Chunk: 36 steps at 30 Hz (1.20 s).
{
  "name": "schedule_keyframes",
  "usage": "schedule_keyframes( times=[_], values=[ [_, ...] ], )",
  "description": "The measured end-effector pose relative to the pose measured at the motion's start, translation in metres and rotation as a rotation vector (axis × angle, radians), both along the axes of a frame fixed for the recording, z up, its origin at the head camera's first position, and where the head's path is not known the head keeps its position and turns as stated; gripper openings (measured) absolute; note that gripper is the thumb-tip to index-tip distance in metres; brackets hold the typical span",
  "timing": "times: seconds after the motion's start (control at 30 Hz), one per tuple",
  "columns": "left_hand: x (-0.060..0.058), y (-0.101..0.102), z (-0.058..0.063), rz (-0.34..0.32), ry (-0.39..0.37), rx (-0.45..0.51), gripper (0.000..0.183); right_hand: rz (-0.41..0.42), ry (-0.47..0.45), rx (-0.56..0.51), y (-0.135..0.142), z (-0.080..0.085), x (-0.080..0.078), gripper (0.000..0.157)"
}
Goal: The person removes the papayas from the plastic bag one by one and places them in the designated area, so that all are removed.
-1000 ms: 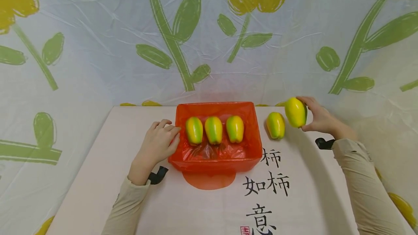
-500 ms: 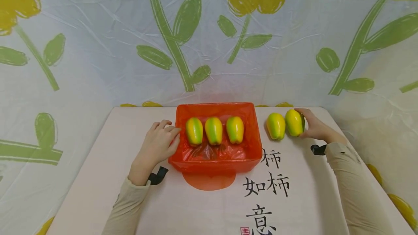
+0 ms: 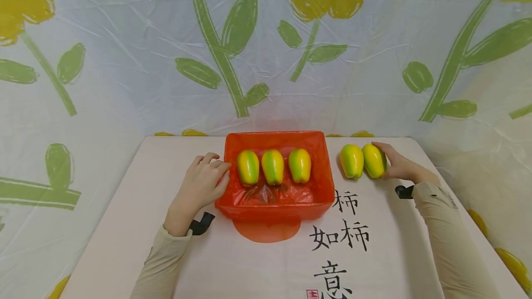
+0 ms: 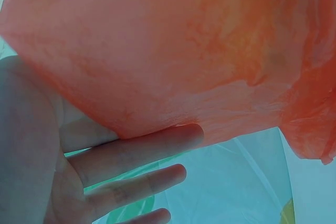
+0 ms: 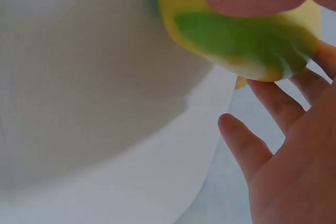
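My left hand (image 3: 204,180) is at the left rim of a red plastic bag (image 3: 274,211), spread open like a box. In the left wrist view the bag's wall (image 4: 157,40) hides my thumb and index fingertip, which seem to pinch it; the other fingers (image 4: 136,150) extend straight. Three yellow-green papayas (image 3: 272,167) stand in a row inside the bag. To its right, one papaya (image 3: 351,161) is on the table. Beside it, my right hand (image 3: 401,165) grips another papaya (image 5: 247,40), thumb on one side and fingers on the other.
The pale table (image 3: 133,225) bears black brush characters (image 3: 338,239) and a small red seal print. A flower-printed sheet (image 3: 137,59) hangs behind and at the sides. A black strap piece (image 3: 202,224) shows at each wrist.
My right hand has lowered its papaya from above the table to a spot close beside the other one and tilted it slightly. My left hand and the bag have stayed put.
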<state>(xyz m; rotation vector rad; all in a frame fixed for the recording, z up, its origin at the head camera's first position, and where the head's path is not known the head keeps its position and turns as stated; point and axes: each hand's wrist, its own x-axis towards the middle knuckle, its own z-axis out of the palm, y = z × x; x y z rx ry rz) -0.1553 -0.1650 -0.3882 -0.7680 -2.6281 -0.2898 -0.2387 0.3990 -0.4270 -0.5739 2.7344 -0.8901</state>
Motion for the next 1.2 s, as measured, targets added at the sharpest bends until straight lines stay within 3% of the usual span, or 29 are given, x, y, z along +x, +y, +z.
schedule_keyframes(
  times=[0.57, 0.77, 1.0, 1.2],
  values=[
    [0.0, 0.0, 0.0, 0.0, -0.002, -0.002, 0.025, 0.0, -0.004, -0.015, -0.001, 0.005, -0.002, 0.104],
    [0.0, 0.0, 0.0, -0.002, 0.0, 0.002, 0.025, 0.026, 0.051, -0.025, -0.003, 0.013, -0.001, 0.097],
    [-0.001, 0.001, 0.0, -0.005, 0.001, -0.001, 0.025, -0.008, 0.038, 0.011, -0.014, 0.028, -0.002, 0.088],
    [0.0, 0.001, -0.001, -0.001, -0.005, -0.001, 0.025, 0.075, 0.171, -0.005, -0.028, 0.044, -0.003, 0.076]
  ],
)
